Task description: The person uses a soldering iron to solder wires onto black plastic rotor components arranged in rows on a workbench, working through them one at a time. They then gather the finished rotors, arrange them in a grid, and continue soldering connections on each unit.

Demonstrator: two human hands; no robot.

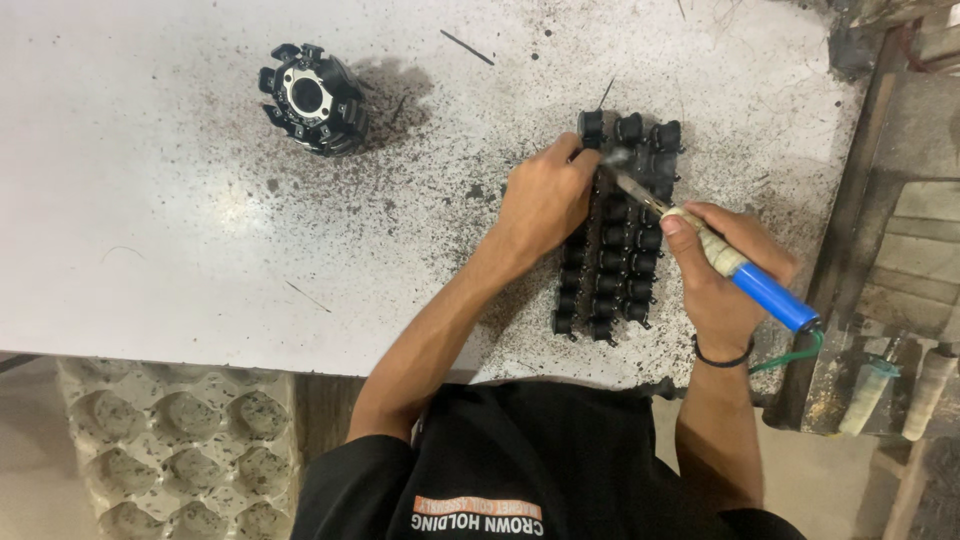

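Head view, right hand (725,285) holding soldering iron (715,250)

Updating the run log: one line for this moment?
left hand: steadies black parts | right hand: holds soldering iron, tip at top rows | smoke at tip

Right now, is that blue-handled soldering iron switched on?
Likely on: a wisp of smoke rises at the blue-handled soldering iron's tip, above the rows of small black parts.

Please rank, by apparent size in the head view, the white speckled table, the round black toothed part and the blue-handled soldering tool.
1. White speckled table
2. Blue-handled soldering tool, long but thin
3. Round black toothed part, close to the tool; unsure
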